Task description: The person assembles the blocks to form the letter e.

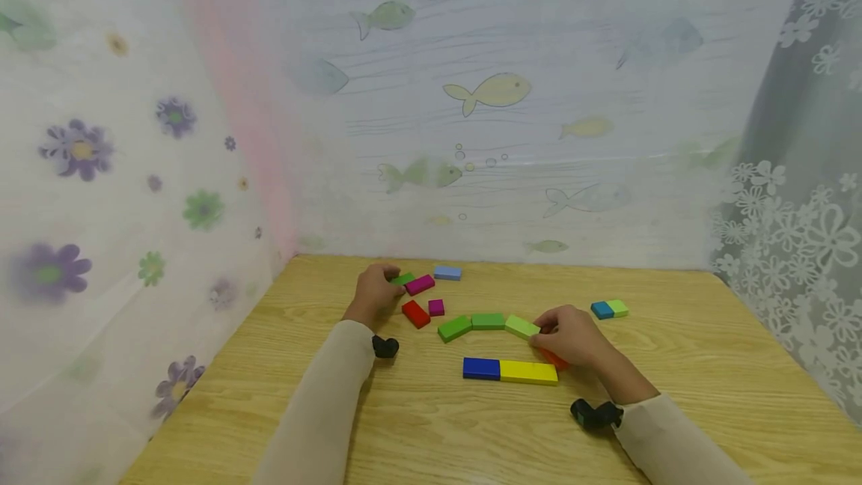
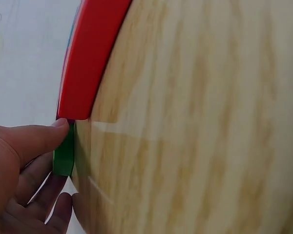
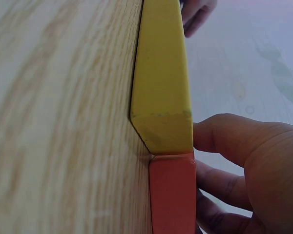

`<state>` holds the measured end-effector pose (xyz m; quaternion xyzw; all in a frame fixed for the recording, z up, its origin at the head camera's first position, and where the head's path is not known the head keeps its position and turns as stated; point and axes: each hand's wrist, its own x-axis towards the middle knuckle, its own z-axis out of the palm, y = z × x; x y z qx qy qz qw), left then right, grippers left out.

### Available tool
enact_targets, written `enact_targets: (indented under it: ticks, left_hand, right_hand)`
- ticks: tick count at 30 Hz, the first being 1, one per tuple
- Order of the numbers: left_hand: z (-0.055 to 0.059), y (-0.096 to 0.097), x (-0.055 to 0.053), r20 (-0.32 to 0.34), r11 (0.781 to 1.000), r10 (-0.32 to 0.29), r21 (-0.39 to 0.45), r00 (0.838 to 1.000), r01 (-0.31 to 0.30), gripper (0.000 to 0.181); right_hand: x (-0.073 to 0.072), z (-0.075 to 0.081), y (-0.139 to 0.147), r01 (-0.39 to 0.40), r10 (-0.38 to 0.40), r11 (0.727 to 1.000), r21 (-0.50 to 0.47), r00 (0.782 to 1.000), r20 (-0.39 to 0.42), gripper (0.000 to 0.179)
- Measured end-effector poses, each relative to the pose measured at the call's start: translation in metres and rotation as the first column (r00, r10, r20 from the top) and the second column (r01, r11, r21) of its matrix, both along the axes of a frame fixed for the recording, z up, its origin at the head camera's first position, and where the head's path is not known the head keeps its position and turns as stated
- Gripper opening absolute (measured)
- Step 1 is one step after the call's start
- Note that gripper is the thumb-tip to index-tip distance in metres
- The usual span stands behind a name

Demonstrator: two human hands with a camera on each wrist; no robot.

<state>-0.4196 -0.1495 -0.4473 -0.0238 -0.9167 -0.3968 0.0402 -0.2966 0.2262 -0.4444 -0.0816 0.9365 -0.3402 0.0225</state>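
Observation:
My left hand [image 1: 377, 292] pinches a green block [image 1: 402, 280] at the table's far left, with the thumb on its near side. A magenta block [image 1: 420, 284] adjoins that block's right end. Nearer me lie a red block [image 1: 416, 313] and a small magenta block [image 1: 436, 307]. At the middle right, my right hand [image 1: 572, 331] has thumb and fingertips at the right end of a light green block [image 1: 521, 327], seemingly pinching it. That block ends an arc with two green blocks [image 1: 488, 321]. Under the right hand an orange-red block [image 1: 554, 358] is partly hidden.
A navy block [image 1: 481, 368] and a long yellow block [image 1: 528, 372] lie end to end in front of the arc. Light blue [image 1: 447, 273] sits at the back; a teal block [image 1: 602, 310] touches a lime block [image 1: 618, 308] at right. Patterned curtains [image 1: 498, 171] border the wooden table [image 1: 431, 425].

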Motion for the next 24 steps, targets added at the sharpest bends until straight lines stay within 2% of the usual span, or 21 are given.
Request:
enact_targets:
  ticks: [10, 24]
  left_hand:
    - [-0.0023, 0.0036, -0.0028, -0.007, 0.998, 0.052, -0.019, 0.999, -0.052, 0.036]
    - [-0.0062, 0.0016, -0.0066, -0.022, 0.997, 0.077, -0.011, 0.997, -0.077, 0.034]
  right_hand:
    - [0.0003, 0.0000, 0.0001, 0.001, -0.001, 1.000, 0.005, 1.000, 0.003, 0.037]
    - [0.0017, 0.0014, -0.0006, 0.002, -0.002, 1.000, 0.001, 1.000, 0.002, 0.037]
